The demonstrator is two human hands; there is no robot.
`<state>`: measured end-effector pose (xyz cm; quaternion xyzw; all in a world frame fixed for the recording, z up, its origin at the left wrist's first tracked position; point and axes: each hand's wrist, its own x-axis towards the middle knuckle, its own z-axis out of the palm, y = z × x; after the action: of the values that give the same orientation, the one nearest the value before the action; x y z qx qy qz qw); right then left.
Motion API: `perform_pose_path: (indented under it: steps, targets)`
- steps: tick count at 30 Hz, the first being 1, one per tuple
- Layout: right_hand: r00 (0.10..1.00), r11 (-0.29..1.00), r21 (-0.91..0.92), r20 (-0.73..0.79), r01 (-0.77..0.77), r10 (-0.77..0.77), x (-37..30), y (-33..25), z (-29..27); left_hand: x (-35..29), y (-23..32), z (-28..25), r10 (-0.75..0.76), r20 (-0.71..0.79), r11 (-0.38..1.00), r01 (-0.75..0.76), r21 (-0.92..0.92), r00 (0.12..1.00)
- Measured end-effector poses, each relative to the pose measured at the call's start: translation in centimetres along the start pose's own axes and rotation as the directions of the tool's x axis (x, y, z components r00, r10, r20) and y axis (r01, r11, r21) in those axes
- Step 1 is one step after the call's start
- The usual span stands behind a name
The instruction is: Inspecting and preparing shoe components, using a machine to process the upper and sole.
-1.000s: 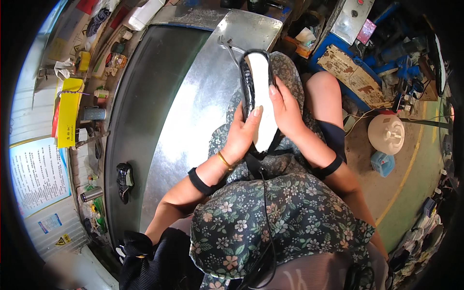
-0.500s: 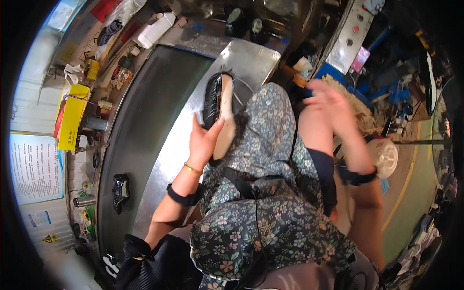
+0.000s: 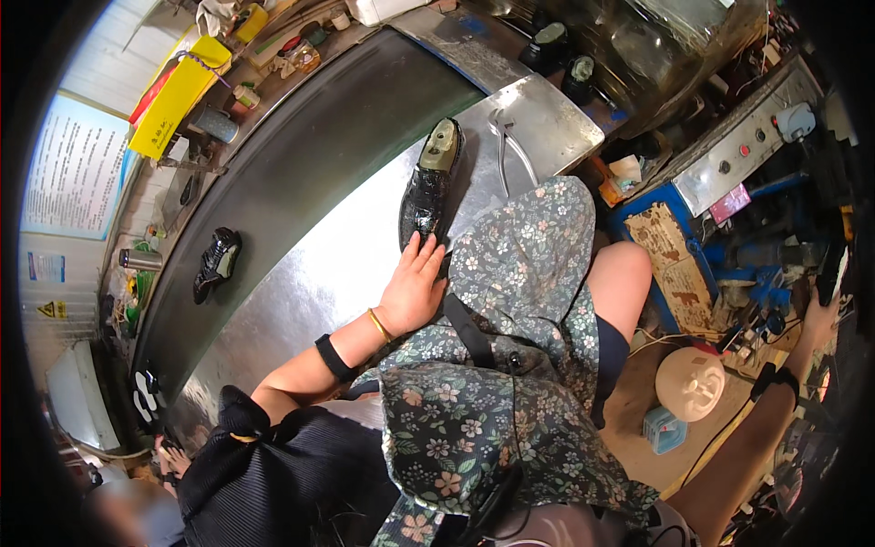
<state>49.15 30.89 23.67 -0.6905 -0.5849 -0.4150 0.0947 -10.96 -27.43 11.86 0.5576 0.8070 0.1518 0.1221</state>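
Note:
A black shoe upper on a last [image 3: 428, 187] lies on the metal tabletop, the last's greenish top facing up. My left hand [image 3: 412, 290] rests on its toe end, fingers extended and fairly flat. Beside it lie metal pincers [image 3: 512, 150] with long handles. Far to the right, my right hand [image 3: 821, 317] reaches out near the rim of the picture. Its fingers close on a dark, narrow piece with a white edge [image 3: 831, 276]; its kind is hard to make out there.
A dark conveyor belt [image 3: 301, 146] runs along the left, carrying another black shoe [image 3: 217, 263]. At right stand a control panel [image 3: 743, 150] and a pale round-lidded container [image 3: 690, 383]. Another person's hand [image 3: 173, 460] shows at lower left. Two lasted shoes [image 3: 550, 44] stand behind the tabletop.
The shoe, earlier gripped in my left hand with its pale underside showing, now lies turned over on the tabletop under my fingers. My right hand has swung far right. The view has shifted.

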Motion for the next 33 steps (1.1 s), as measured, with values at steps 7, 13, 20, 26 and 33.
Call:
perform_pose_path:
  steps: [7, 13, 20, 26, 33]
  targets:
    - [0.893, 0.866, 0.449, 0.450, -0.219, -0.008, 1.3, 0.9, -8.7, 0.2, 0.9, -0.1, 0.089, -0.115, 0.974, -0.111, -0.197, 0.989]
    - [0.943, 0.886, 0.391, 0.308, -0.249, 0.129, -1.8, 0.5, -11.6, 1.4, 4.4, -1.0, 0.190, -0.082, 0.931, -0.206, -0.301, 0.978]
    - [0.997, 0.483, 0.875, -0.067, 0.038, 0.043, -6.9, -3.6, -22.6, 5.4, 9.7, -4.0, 0.297, 0.046, 0.780, -0.215, -0.588, 0.954]
    - [0.943, -0.267, 0.957, 0.024, -0.118, -0.332, -23.0, -15.0, -34.1, 11.3, 16.0, -2.5, 0.164, -0.074, 0.087, -0.090, -0.992, 0.984]
    - [0.151, -0.168, 0.312, -0.077, -0.935, -0.985, -29.7, -18.4, -35.9, 7.1, 12.4, -5.8, 0.116, 0.497, 0.925, 0.088, -0.369, 0.860]
